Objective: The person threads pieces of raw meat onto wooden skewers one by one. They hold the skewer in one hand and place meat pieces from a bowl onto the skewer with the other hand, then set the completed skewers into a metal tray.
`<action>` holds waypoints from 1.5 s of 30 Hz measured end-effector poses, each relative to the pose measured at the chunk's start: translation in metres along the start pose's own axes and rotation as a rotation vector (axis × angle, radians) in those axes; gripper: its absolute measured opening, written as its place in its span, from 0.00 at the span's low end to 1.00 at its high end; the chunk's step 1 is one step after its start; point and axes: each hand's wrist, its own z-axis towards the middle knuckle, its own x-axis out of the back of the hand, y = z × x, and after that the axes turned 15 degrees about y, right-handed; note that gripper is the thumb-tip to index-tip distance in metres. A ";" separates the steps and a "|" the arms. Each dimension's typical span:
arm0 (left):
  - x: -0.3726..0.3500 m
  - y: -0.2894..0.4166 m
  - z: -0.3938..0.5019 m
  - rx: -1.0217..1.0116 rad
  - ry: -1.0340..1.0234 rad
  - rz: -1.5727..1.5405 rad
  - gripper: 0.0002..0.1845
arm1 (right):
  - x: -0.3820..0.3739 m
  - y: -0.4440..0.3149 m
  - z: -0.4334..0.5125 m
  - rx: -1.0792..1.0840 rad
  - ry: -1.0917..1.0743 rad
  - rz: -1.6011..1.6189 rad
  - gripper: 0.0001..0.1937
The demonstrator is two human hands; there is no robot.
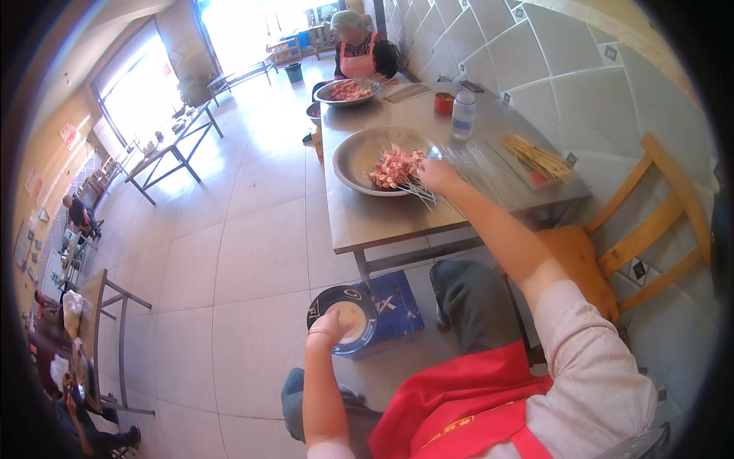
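Note:
My right hand is at the right rim of a wide metal basin on the steel table. Under and beside its fingers lies a pile of skewered pink meat pieces, with metal skewer ends jutting over the rim; whether the fingers grip a skewer cannot be told. My left hand, with bangles at the wrist, reaches into a dark bucket of cloudy pinkish liquid. Its fingertips are hidden in there. The bucket stands by a blue box. Loose metal skewers lie right of the basin.
Bamboo sticks, a plastic bottle and a red tin are on the table. A person in a pink apron sits at its far end behind another basin of meat. A wooden chair stands at right.

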 end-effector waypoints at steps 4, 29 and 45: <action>0.005 -0.004 -0.007 -0.004 0.015 -0.029 0.32 | 0.013 0.010 -0.031 0.092 0.053 -0.077 0.12; -0.083 -0.029 -0.026 -0.021 0.136 -0.461 0.23 | 0.050 0.033 -0.259 0.192 0.182 0.409 0.07; 0.014 -0.002 -0.029 0.206 -0.042 -0.058 0.28 | 0.049 0.034 -0.254 0.135 0.153 0.447 0.05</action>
